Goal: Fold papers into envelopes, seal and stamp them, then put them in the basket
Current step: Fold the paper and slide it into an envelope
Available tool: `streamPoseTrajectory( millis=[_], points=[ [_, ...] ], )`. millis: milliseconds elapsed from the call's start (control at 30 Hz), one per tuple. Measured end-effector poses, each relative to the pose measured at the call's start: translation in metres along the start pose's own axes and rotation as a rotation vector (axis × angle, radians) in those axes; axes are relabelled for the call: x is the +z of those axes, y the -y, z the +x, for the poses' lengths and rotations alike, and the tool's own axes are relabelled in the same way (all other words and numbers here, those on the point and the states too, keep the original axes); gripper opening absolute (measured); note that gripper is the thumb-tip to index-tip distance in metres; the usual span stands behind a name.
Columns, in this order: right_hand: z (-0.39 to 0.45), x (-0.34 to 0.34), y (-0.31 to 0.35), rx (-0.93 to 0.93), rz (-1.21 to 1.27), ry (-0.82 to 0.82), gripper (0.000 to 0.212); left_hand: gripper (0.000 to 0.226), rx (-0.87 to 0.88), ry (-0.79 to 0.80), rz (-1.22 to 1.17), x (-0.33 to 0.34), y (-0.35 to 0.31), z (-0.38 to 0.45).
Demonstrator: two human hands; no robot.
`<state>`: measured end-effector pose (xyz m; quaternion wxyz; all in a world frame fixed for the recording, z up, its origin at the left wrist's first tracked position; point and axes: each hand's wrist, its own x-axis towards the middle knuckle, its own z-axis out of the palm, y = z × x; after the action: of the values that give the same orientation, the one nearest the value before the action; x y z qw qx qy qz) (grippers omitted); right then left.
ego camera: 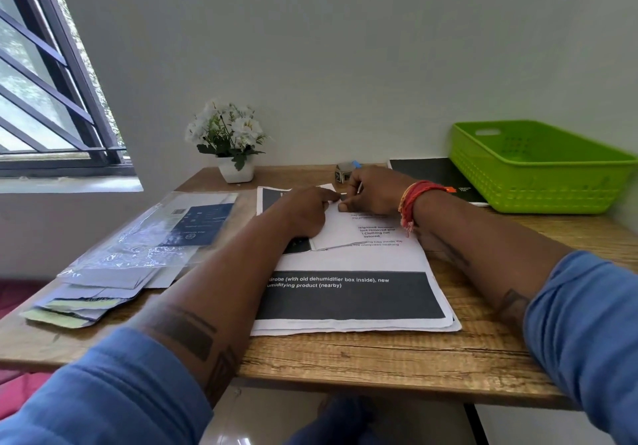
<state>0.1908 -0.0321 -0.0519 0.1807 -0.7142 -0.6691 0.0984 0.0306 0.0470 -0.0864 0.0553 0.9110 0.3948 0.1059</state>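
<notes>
Paper (340, 229), folded white, lies atop the printed stack (352, 303) well left of the green basket (538, 168), left hand (303, 211) pressing it flat with curled fingers while right hand (374, 191) pinches its top edge, apparently creasing.

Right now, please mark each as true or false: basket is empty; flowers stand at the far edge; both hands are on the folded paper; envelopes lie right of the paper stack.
1. The green basket is empty: true.
2. The flowers stand near the front edge: false, at the far edge.
3. Left hand and right hand are on the folded paper: true.
4. The envelopes lie right of the paper stack: false, left.
</notes>
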Motion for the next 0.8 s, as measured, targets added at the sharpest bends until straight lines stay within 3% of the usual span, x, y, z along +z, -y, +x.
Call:
streamPoseTrajectory(
  millis=[133, 567, 667, 800],
  points=[
    [-0.008, -0.013, 0.0, 0.016, -0.049, 0.149, 0.025, 0.051, 0.01, -0.012, 0.011, 0.001, 0.001, 0.002],
    [-0.022, -0.036, 0.01, 0.048, -0.173, 0.493, 0.057, 0.049, -0.015, 0.005, -0.01, 0.001, 0.001, 0.001],
    [-0.024, -0.038, 0.009, 0.045, -0.168, 0.511, 0.056, 0.048, -0.019, -0.004, -0.018, 0.001, 0.0, 0.0],
    [-0.027, -0.032, -0.007, -0.057, -0.039, 0.365, 0.033, 0.044, -0.038, -0.013, -0.027, 0.003, -0.002, -0.002]
  ],
)
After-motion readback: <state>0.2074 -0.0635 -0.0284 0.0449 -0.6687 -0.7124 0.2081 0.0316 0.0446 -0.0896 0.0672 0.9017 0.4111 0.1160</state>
